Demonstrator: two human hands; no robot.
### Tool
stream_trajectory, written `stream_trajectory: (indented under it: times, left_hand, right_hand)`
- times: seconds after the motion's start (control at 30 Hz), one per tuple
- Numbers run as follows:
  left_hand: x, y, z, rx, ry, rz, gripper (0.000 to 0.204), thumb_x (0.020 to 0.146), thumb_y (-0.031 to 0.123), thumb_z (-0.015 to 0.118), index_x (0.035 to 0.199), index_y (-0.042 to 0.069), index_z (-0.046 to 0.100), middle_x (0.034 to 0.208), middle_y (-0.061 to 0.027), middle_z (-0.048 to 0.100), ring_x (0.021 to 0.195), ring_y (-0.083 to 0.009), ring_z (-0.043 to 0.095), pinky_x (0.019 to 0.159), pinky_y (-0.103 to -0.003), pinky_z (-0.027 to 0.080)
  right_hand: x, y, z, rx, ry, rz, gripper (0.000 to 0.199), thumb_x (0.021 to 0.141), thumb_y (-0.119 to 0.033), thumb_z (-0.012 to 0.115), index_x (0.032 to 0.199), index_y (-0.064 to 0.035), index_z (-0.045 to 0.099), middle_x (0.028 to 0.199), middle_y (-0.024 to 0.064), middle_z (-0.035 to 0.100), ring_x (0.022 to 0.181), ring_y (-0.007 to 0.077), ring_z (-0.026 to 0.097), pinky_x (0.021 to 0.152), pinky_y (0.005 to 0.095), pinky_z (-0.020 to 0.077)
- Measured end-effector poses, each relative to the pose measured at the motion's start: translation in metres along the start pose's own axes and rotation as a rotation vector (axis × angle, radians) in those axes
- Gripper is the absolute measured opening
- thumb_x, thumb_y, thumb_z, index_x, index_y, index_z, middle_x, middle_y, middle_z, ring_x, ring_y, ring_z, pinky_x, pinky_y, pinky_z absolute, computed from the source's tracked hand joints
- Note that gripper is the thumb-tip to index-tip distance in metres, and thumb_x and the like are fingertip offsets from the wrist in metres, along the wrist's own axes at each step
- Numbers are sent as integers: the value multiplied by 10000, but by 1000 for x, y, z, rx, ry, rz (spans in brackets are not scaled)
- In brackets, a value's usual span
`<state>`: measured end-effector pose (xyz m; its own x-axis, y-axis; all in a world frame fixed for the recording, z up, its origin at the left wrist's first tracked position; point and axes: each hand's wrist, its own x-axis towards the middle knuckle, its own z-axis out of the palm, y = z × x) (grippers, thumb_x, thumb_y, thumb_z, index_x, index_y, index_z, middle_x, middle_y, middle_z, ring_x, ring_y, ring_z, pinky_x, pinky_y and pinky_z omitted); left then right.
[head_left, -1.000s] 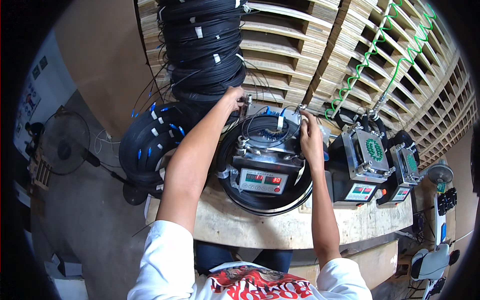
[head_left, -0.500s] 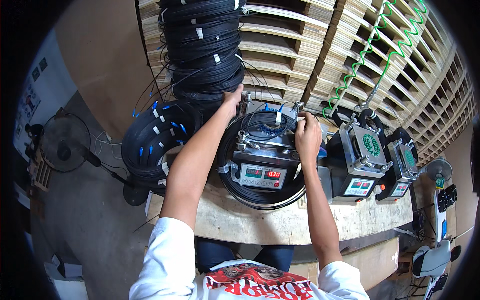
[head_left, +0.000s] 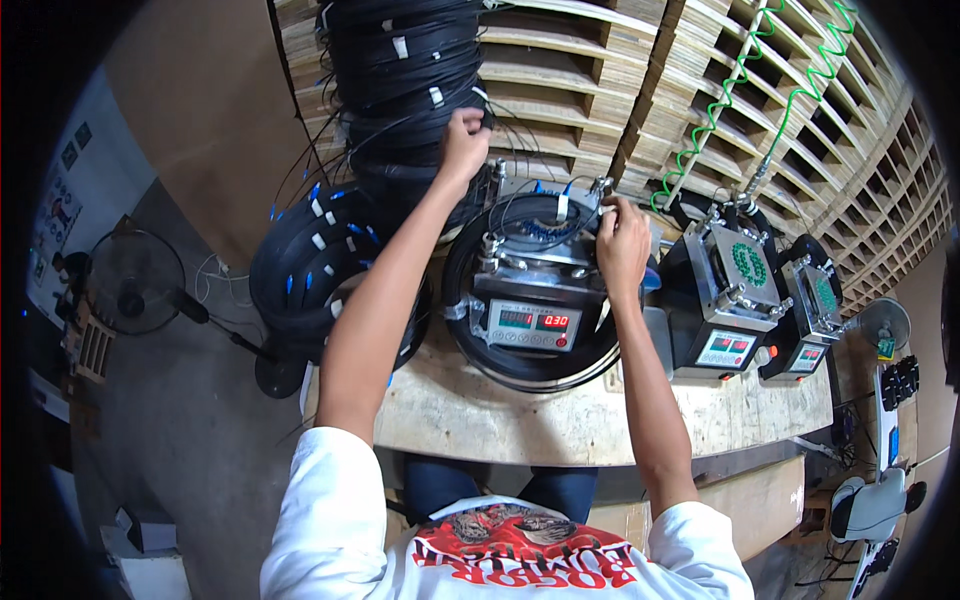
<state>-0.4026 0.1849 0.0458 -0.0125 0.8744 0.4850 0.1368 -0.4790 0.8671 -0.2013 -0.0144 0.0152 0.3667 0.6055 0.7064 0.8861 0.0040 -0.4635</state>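
Observation:
A black polishing machine point(head_left: 532, 325) with a lit red display stands on the wooden table. A coil of black fibre optic cable point(head_left: 472, 350) loops round it, and blue-tipped connectors point(head_left: 568, 188) stand at its top rear. My right hand point(head_left: 624, 240) is closed at the machine's rear right corner, beside a metal clamp post point(head_left: 601, 187); its fingertips are partly hidden. Raised beyond the machine's rear left corner, my left hand point(head_left: 464, 148) has its fingers curled in front of a tall stack of black cable coils point(head_left: 405, 110). What it pinches, if anything, is too small to tell.
Two more machines point(head_left: 728, 295) point(head_left: 812, 310) with green-dotted tops stand to the right. Another cable coil point(head_left: 275, 270) with blue connectors is at the left. Wooden pallets point(head_left: 560, 90) rise behind, with green spiral air hoses point(head_left: 745, 75). A black fan point(head_left: 135, 290) stands left.
My left hand has moved up and away from the machine's rear left corner, toward the stacked coils. My right hand stays at the rear right corner, its fingers shifted slightly. The view has shifted a little.

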Motion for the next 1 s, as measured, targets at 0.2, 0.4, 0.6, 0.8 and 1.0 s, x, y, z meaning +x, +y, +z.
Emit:
stream_trajectory:
  times: [0.2,0.4,0.6,0.8,1.0]
  left_hand:
    - [-162,53,-50,148,197,550,80,877,0,604,955,-4,620,1165,-192,610,1071,-295,605,939,-389,480]
    - [-217,40,-52,500,-118,569,253,831,240,735,1029,85,714,1528,-230,354,1394,-409,383,1130,-489,327]
    - [-219,-2,-52,214,47,468,251,897,249,736,896,32,610,1368,-199,492,1280,-389,506,1087,-454,384]
    - [-223,2,-47,262,88,460,163,970,130,629,1104,42,661,1283,-174,529,1243,-344,528,1045,-438,416]
    - [-225,3,-47,341,278,368,161,976,139,608,1093,27,613,1087,-167,556,961,-331,545,877,-451,431]
  right_hand:
    - [2,7,1,-22,25,-31,192,920,-130,544,1045,-29,650,991,182,657,996,369,576,834,473,439]
    - [-4,2,1,-20,41,-27,195,913,-117,546,1047,-18,648,995,190,652,998,372,575,847,477,443]
    - [-4,-4,-3,105,50,7,166,888,-76,552,988,8,655,939,201,642,922,383,592,814,478,459]
    - [-2,-4,-5,146,60,38,171,878,-73,561,961,10,685,914,198,662,889,370,618,805,461,476]
    - [-5,2,-4,119,90,9,169,878,-78,568,956,11,688,914,198,664,890,365,623,798,454,478]
